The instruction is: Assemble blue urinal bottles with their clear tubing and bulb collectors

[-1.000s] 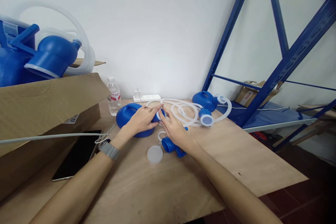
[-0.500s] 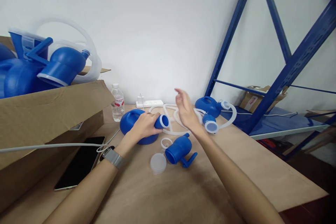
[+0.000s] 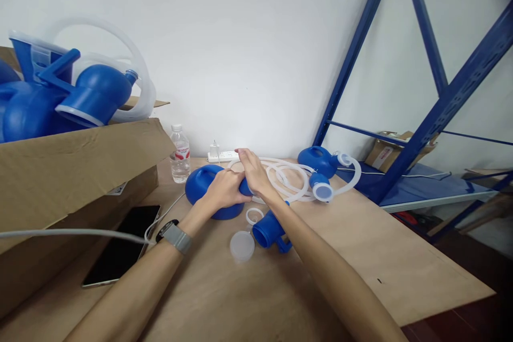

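A blue plastic urinal bottle (image 3: pixel 195 184) rests on the wooden table with its neck toward the right. My left hand (image 3: pixel 226 188) is closed around that neck. Against the neck's mouth lies the palm of my right hand (image 3: pixel 255 173), fingers stretched out, hiding the rim. Just below my right forearm is a blue funnel-shaped cup (image 3: pixel 267 230) with a handle, partly covered by the arm. Beside it lie a translucent round lid (image 3: pixel 242 246) and its ring (image 3: pixel 254 216). Behind, a clear hose (image 3: pixel 297 195) is coiled next to a second blue bottle (image 3: pixel 315 160) and cup (image 3: pixel 320 188).
On the left, an open cardboard box (image 3: pixel 88 157) is heaped with blue bottles, cups (image 3: pixel 100 93) and hoses. A tablet (image 3: pixel 120 248), a cable, a water bottle (image 3: pixel 181 156) and a power strip (image 3: pixel 224 157) are nearby. A blue metal rack (image 3: pixel 425 112) stands beyond the table's right edge.
My right hand has come left and down, from raised in the air onto the mouth of the bottle's neck. My left hand keeps its hold on the neck.
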A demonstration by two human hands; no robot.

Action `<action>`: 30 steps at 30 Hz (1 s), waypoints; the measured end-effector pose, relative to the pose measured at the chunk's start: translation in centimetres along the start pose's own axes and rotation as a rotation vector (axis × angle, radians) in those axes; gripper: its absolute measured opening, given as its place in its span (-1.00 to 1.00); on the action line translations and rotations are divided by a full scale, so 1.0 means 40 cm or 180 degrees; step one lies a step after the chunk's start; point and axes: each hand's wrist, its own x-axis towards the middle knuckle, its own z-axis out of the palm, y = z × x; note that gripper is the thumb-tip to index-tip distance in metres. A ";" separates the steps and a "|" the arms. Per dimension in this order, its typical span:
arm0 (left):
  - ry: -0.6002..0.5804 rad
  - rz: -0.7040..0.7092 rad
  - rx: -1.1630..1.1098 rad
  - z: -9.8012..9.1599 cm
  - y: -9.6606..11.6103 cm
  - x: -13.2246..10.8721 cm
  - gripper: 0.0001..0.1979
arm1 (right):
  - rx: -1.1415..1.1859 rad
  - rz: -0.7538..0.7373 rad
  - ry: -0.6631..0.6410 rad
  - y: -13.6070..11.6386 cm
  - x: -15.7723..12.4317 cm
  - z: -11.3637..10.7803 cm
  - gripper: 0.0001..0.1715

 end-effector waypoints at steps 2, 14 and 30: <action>-0.0001 0.0028 -0.0001 -0.004 0.002 0.000 -0.52 | 0.0416 -0.0037 0.0122 0.006 0.004 -0.006 -0.51; 0.0372 0.0563 0.0026 0.006 -0.022 -0.005 -0.45 | -0.0680 -0.0737 -0.1652 0.068 -0.149 -0.249 -0.36; -0.0808 0.1091 0.0628 -0.116 0.176 -0.015 -0.81 | -0.0294 -0.0003 -0.1112 0.191 -0.187 -0.343 -0.26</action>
